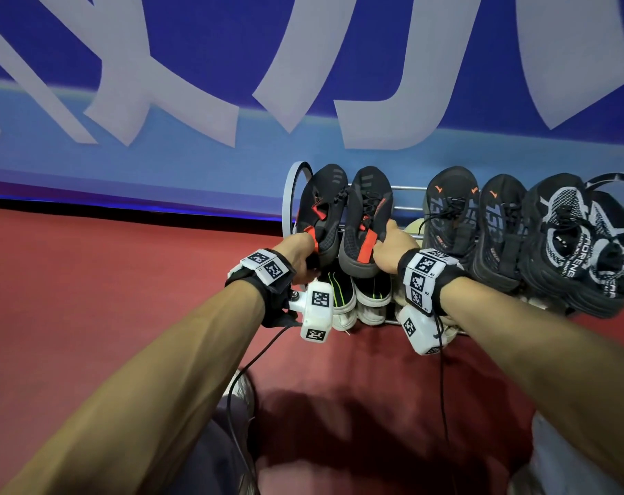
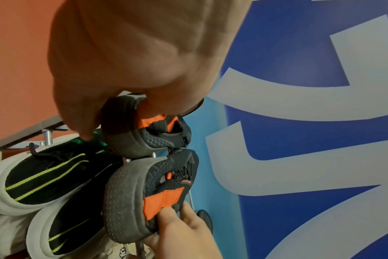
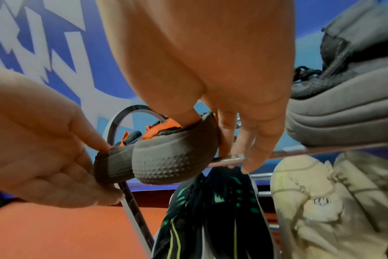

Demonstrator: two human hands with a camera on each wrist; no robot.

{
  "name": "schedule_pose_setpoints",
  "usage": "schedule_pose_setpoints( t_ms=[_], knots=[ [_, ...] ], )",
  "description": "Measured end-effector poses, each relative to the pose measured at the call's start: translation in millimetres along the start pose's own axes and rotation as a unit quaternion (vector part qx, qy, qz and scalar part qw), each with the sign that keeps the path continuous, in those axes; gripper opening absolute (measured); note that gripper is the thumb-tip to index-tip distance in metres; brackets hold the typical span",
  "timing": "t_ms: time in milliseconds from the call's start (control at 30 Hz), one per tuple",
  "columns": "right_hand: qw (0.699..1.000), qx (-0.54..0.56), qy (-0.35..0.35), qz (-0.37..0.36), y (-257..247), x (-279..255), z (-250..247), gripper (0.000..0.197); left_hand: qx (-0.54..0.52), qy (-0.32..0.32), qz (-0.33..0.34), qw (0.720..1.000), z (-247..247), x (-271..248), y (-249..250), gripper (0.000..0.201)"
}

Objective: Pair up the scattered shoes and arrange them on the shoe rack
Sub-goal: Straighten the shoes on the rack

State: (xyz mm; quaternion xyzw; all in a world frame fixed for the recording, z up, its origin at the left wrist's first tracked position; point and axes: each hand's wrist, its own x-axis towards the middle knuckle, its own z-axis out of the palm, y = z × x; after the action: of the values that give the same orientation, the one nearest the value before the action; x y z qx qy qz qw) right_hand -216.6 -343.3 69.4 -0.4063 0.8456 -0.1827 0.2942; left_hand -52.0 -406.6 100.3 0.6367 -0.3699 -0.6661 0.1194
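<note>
On the shoe rack's [image 1: 407, 189] top tier, a knit shoe [image 1: 574, 241] reads "FORENS". Left hand [image 1: 298, 257] pinches the left orange-tabbed shoe's [image 1: 321, 212] heel. Right hand [image 1: 392, 250] grips its mate [image 1: 365, 223].

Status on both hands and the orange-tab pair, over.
Left hand grips left orange-tab shoe heel. Right hand grips right orange-tab shoe heel. Both on rack top tier. Nothing blocking.

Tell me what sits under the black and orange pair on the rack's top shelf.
Under the black and orange pair, a lower shelf holds black shoes with yellow-green stripes and white soles, beside beige shoes. In the head view, hands and wrist cameras cover much of that shelf.
</note>
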Motion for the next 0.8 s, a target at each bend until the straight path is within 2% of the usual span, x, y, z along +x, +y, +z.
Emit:
schedule_pose_setpoints(
  t_ms=[33,100,167,233,267,367,533,633,700,800],
  knots=[
    [1.000,-0.022,-0.014,0.001,-1,-1,-1,0.066,0.013,0.006,0.001,1.000,1,-4,2,0.016],
    [0.998,-0.056,-0.029,-0.001,-5,-5,-3,0.080,0.050,0.021,0.011,0.998,3,-7,3,0.030],
    [0.994,-0.104,-0.009,-0.027,-8,-11,-4,0.092,0.081,0.021,0.012,0.996,5,-3,0,0.035],
    [0.987,-0.150,0.023,-0.057,-13,-15,-4,0.096,0.071,0.036,0.009,0.997,7,-2,-1,0.033],
    [0.986,-0.156,0.029,-0.058,-16,-16,-4,0.091,0.058,0.048,0.008,0.997,7,-5,-2,0.030],
    [0.987,-0.151,0.021,-0.054,-20,-16,0,0.055,0.058,0.043,-0.005,0.997,7,-1,-3,0.022],
    [0.986,-0.149,0.010,-0.080,-15,-12,0,0.037,0.073,0.066,0.003,0.995,5,0,-4,0.024],
    [0.987,-0.133,0.006,-0.095,-11,-10,-3,0.040,0.080,0.072,0.005,0.994,6,-4,-3,0.015],
    [0.987,-0.122,0.006,-0.104,-9,-11,-6,0.041,0.095,0.056,0.014,0.994,9,-4,-3,0.018],
    [0.987,-0.122,-0.002,-0.109,-7,-12,-10,0.049,0.103,0.075,0.041,0.991,12,-6,-4,0.021]
  ],
)
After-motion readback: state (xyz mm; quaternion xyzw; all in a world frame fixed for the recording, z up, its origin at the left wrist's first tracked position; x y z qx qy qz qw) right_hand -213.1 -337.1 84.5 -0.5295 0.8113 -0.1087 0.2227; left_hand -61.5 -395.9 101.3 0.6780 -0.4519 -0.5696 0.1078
